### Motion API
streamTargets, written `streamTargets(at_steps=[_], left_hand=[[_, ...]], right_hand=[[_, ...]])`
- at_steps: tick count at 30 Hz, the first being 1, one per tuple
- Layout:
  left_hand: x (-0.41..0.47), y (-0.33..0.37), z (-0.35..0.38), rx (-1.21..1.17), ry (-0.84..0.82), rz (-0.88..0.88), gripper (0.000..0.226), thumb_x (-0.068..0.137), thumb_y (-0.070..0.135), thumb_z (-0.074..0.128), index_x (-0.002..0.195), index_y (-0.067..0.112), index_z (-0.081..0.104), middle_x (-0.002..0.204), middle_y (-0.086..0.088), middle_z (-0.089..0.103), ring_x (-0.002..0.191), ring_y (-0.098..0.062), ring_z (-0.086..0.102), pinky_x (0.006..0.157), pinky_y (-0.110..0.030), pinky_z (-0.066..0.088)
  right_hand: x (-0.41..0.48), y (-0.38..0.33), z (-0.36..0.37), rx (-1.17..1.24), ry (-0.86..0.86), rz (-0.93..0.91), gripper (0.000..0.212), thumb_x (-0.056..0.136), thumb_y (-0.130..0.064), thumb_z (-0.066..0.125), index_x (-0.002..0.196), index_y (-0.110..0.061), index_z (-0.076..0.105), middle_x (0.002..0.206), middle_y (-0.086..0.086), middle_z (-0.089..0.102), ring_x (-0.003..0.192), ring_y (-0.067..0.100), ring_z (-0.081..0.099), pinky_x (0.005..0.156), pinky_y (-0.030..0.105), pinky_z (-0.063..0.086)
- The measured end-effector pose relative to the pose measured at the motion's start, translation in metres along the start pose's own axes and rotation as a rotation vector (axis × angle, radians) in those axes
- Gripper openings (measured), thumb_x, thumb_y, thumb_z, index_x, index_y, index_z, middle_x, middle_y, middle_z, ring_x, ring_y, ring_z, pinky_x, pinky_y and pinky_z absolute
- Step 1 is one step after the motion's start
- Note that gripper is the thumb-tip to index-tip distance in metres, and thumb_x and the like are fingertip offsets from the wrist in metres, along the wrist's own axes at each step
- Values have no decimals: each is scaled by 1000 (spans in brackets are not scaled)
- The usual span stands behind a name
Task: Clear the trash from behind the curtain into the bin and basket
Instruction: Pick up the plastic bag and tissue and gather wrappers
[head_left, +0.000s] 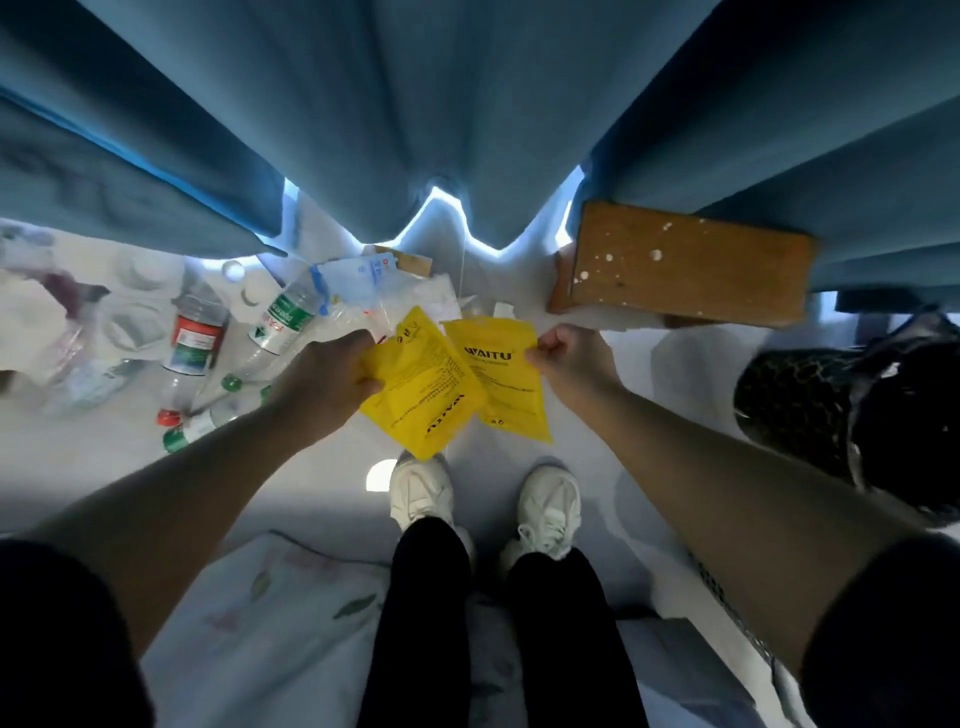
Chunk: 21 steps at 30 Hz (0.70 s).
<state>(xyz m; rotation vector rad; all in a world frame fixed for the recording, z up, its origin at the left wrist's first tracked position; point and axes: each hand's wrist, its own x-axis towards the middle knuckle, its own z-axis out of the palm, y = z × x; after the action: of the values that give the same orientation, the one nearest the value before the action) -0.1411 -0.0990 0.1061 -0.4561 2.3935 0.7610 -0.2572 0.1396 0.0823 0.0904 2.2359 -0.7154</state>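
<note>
Black trouser legs and white sneakers are seen lowest in the view, standing on the pale floor. A floral cloth is noted beside the left leg.

Both forearms are extended forward. One yellow "WAITU" pouch is held in the left hand, the grip curled round its left edge with the thumb on top. A second yellow pouch is pinched at its right edge by the right hand. The two pouches overlap in mid-air, above the floor, just ahead of the sneakers.

Plastic bottles and clear wrappers are recorded on the floor at left, below the hem of the teal curtain. A wooden board protrudes under the curtain at right. A dark patterned bin with a black liner stands near the right forearm.
</note>
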Motion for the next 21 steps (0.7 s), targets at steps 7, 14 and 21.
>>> streamTargets(at_steps=[7,14,21], left_hand=[[-48,78,-33,-7,-15,24,24,83,20,69,89,9,49,78,-9,53,81,-35,56,64,-35,40],[-62,184,-21,51,-21,82,23,82,20,71,89,11,50,72,-4,51,74,-29,52,63,-35,40],[-48,322,35,136,-108,150,21,82,17,70,91,8,53,73,-8,55,75,-31,56,64,-38,44]], right_hand=[[-74,2,-70,228,119,59,6,86,-19,68,87,-14,66,81,1,64,76,15,56,61,21,36],[-102,73,-157,381,209,153,10,85,-19,70,78,-15,63,80,4,67,79,19,63,65,25,41],[-122,196,-258,530,308,279,24,82,-19,70,64,-22,55,71,1,63,74,22,62,73,39,53]])
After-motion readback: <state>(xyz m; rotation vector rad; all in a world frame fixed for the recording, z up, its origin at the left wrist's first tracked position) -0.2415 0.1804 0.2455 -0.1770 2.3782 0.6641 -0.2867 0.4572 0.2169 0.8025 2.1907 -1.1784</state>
